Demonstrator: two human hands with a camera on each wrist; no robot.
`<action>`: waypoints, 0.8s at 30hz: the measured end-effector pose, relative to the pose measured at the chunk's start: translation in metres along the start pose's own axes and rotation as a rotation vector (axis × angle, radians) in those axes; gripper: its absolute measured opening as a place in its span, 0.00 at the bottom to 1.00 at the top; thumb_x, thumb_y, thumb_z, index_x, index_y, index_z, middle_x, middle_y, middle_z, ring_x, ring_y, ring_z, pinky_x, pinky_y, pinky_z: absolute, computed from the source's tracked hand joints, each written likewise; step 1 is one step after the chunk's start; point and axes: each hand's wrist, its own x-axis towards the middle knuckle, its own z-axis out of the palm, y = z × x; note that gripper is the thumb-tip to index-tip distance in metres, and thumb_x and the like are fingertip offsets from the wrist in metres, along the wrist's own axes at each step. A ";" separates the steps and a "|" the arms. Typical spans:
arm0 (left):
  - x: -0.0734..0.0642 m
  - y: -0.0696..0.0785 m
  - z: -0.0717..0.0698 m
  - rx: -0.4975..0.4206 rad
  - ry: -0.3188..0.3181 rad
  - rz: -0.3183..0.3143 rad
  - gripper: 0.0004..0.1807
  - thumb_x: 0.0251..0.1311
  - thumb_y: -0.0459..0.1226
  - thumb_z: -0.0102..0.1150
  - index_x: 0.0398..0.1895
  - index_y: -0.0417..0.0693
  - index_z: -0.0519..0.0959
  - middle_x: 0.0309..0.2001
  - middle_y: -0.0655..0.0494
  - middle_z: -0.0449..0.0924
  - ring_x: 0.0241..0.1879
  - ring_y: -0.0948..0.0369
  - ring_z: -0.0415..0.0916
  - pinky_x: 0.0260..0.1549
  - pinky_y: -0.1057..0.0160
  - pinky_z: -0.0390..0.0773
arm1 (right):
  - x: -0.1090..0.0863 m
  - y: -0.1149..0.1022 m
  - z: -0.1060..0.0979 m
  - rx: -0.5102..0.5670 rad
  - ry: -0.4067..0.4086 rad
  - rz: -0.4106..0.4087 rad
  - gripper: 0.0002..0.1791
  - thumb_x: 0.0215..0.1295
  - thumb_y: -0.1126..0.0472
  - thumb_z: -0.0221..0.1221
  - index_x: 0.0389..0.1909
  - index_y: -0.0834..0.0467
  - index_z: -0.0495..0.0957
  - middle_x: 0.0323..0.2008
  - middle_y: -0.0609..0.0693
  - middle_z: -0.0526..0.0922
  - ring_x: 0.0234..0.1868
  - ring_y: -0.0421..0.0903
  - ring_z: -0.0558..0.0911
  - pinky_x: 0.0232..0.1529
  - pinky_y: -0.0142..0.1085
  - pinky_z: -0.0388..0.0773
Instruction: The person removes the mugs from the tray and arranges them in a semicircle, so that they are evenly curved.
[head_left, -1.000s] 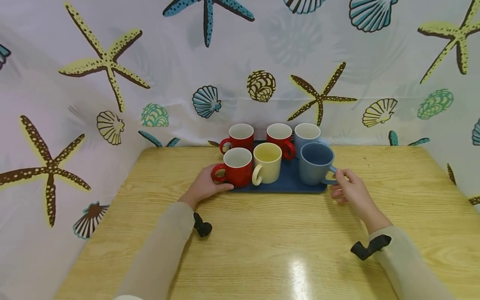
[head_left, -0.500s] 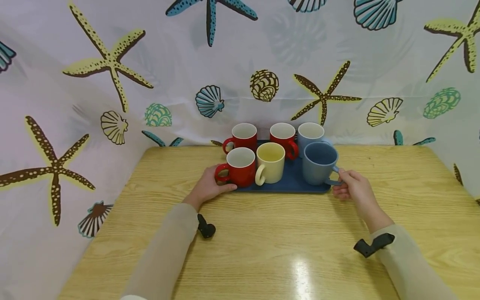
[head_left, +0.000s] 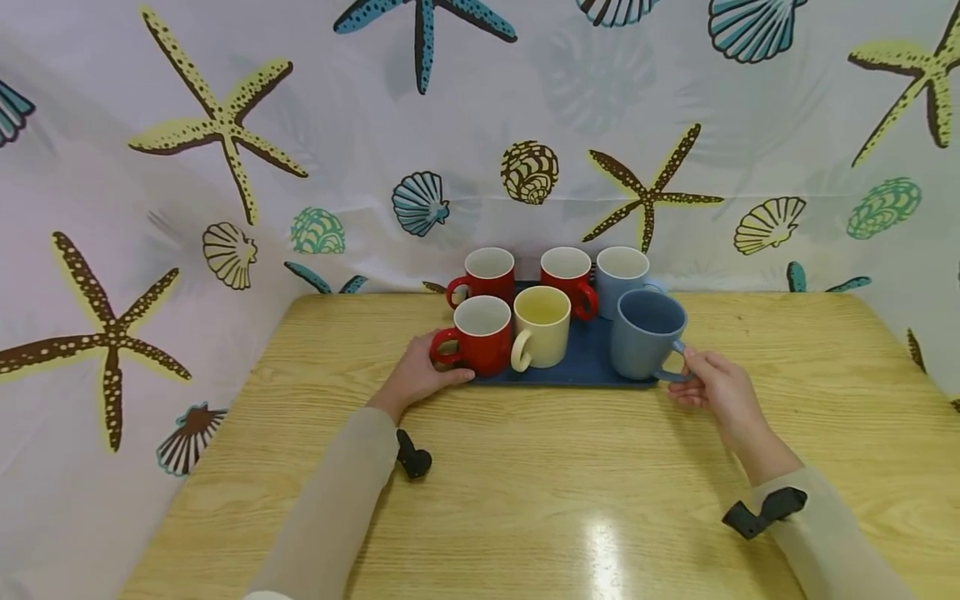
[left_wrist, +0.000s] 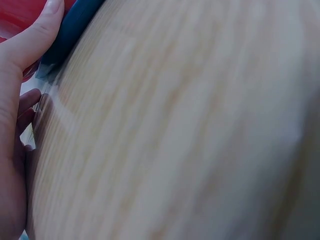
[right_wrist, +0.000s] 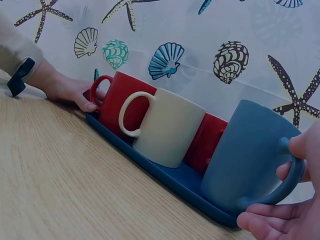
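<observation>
A dark blue tray [head_left: 592,358] bears several mugs near the back of the table. My left hand [head_left: 414,375] holds the tray's left end, its thumb along the front corner beside a red mug [head_left: 487,346] and its other fingers partly hidden behind that mug's handle. With thumb and fingers, my right hand [head_left: 723,392] grips the handle of a large blue mug [right_wrist: 250,155] at the tray's right end. This mug stands close to the front rim; whether its base touches the tray is unclear. A cream mug [head_left: 543,333] sits next to the front red mug.
Behind stand two more red mugs, the left one [head_left: 491,273] and the right one [head_left: 562,273], and a light blue mug [head_left: 615,283]. The wooden table [head_left: 525,467] stretches out in front. A cloth with sea shapes [head_left: 465,100] hangs right behind the tray.
The large blue mug has shifted slightly right and toward me, with my right hand on its handle. My left hand and the other mugs keep their places; the head view has shifted a little.
</observation>
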 end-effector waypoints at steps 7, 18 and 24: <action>0.000 -0.001 -0.003 0.017 0.006 -0.012 0.39 0.42 0.56 0.70 0.60 0.56 0.69 0.57 0.59 0.73 0.56 0.60 0.70 0.55 0.55 0.69 | -0.016 -0.005 -0.002 -0.022 -0.022 -0.052 0.22 0.67 0.48 0.53 0.32 0.66 0.69 0.26 0.53 0.81 0.32 0.46 0.84 0.37 0.37 0.80; 0.001 -0.004 -0.001 0.011 0.016 -0.016 0.40 0.41 0.58 0.69 0.60 0.57 0.70 0.57 0.59 0.73 0.55 0.59 0.71 0.54 0.54 0.70 | -0.038 -0.006 -0.010 -0.012 -0.060 -0.101 0.20 0.68 0.50 0.52 0.31 0.67 0.70 0.28 0.53 0.80 0.33 0.46 0.84 0.37 0.36 0.80; 0.001 -0.004 0.000 0.019 0.019 -0.019 0.40 0.40 0.59 0.69 0.59 0.57 0.70 0.56 0.59 0.74 0.55 0.59 0.71 0.54 0.54 0.70 | -0.054 -0.004 -0.016 0.005 -0.079 -0.078 0.18 0.69 0.52 0.51 0.30 0.65 0.71 0.29 0.52 0.80 0.34 0.46 0.84 0.37 0.35 0.80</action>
